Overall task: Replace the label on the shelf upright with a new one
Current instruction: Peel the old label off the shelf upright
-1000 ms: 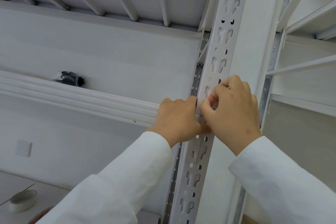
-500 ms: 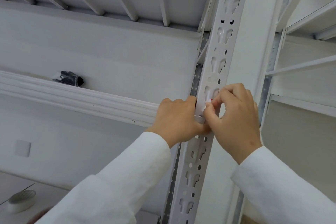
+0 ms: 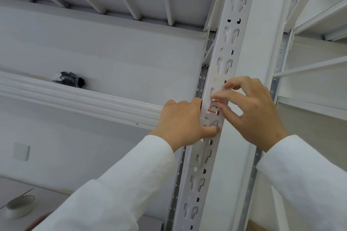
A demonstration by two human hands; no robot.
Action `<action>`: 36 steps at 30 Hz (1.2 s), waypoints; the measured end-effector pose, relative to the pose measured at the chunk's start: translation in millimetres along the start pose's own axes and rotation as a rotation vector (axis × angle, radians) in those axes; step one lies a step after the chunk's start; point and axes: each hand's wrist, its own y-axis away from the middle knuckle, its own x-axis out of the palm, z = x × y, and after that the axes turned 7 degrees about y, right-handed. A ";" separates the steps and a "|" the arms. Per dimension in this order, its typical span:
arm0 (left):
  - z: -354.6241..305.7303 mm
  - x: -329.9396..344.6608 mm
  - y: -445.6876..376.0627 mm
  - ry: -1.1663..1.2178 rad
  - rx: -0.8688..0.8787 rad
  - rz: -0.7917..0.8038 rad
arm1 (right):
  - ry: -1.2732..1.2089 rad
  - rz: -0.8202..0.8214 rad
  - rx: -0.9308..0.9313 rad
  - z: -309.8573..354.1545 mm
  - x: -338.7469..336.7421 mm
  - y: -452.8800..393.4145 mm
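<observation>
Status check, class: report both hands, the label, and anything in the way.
Left hand grips perforated white metal upright. Right hand fingers press red-edged white label on. Nothing in the way.

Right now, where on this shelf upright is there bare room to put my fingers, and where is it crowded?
The white perforated metal upright is bare above the right hand and below the left hand. Between the hands it is crowded: the small white label with red lines sits there. The white shelf beam is bare right of the black bundle.
</observation>
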 end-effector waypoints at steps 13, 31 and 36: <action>2.5 1.5 -1.4 -0.007 0.014 0.006 | 0.085 -0.042 -0.087 3.8 -2.2 -7.4; 2.8 4.1 -1.0 -0.010 0.033 -0.029 | 0.001 -0.074 0.032 7.0 -4.3 9.9; 2.3 3.2 -0.4 -0.011 0.024 -0.022 | -0.017 -0.049 0.041 12.7 -5.3 1.9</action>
